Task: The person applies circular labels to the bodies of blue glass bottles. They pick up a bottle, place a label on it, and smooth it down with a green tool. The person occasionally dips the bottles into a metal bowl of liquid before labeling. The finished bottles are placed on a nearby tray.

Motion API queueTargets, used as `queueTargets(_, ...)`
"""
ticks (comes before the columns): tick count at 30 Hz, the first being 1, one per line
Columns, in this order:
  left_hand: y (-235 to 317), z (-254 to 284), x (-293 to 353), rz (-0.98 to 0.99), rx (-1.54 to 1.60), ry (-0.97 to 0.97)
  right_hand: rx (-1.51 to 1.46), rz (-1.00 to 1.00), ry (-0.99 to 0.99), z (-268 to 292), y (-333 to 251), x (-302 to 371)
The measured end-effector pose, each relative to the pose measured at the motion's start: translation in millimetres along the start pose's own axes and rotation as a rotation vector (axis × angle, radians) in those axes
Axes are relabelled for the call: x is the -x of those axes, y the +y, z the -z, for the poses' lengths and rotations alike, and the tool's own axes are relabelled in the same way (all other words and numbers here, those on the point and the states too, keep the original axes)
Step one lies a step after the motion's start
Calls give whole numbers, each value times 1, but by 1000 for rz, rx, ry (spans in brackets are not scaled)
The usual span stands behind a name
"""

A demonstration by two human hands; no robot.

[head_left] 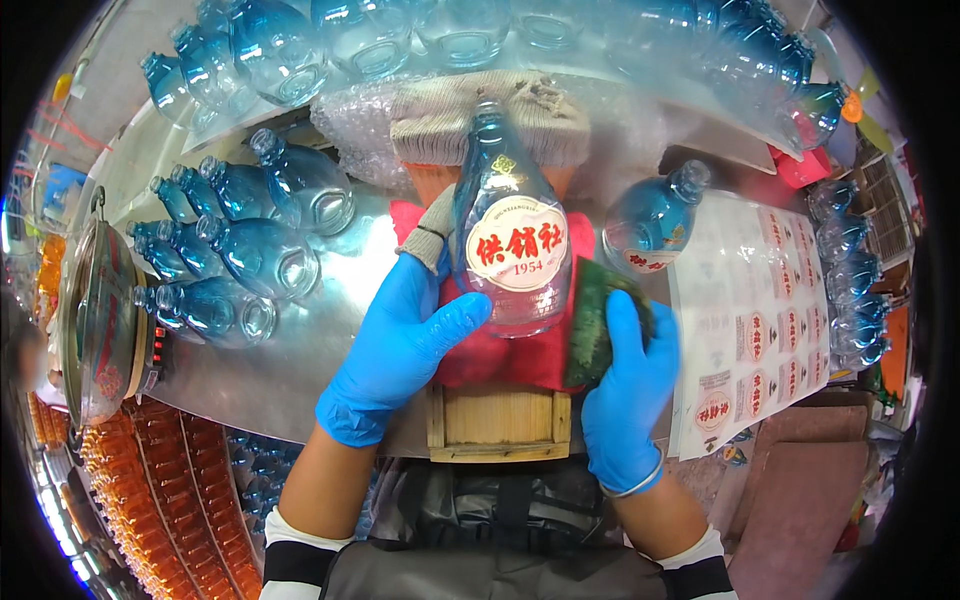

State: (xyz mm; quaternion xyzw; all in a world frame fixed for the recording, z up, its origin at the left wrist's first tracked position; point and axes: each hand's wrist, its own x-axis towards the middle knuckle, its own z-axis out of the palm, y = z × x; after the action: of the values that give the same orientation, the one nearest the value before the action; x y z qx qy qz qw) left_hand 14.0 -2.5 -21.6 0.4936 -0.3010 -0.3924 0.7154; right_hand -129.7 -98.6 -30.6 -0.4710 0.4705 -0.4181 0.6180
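A blue glass bottle (512, 200) with a round white and red label rests with its neck pointing away from me, its neck end by a ribbed knit pad (440, 125). My left hand (390, 335), in a blue glove with grey knit over some fingers, is closed around the bottle's left side, the thumb near its base. Under the bottle lies a red cloth (500, 367) on a wooden stand (500, 425). My right hand (630, 385), also blue-gloved, grips a dark green pad (592, 335) just right of the bottle's base; the two look slightly apart.
Another labelled blue bottle (650, 222) stands to the right, beside printed label sheets (745, 335). Several blue bottles (255, 255) lie at the left. More bottles (365, 40) line the far edge and right side. A round dial scale (95, 310) stands far left, above rows of orange bottles (160, 490).
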Motion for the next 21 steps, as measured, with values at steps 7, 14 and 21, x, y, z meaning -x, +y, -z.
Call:
queueTargets(7, -14, 10, -2, -44, -37, 2, 850, 1438, -333, 8, -7, 30)
queueTargets(14, -1, 7, -7, -41, -32, -20, 934, 1592, -354, 8, -28, 30)
queueTargets(21, 8, -2, -19, 1, -21, 61, 1026, 1630, -500, -10, -36, 31)
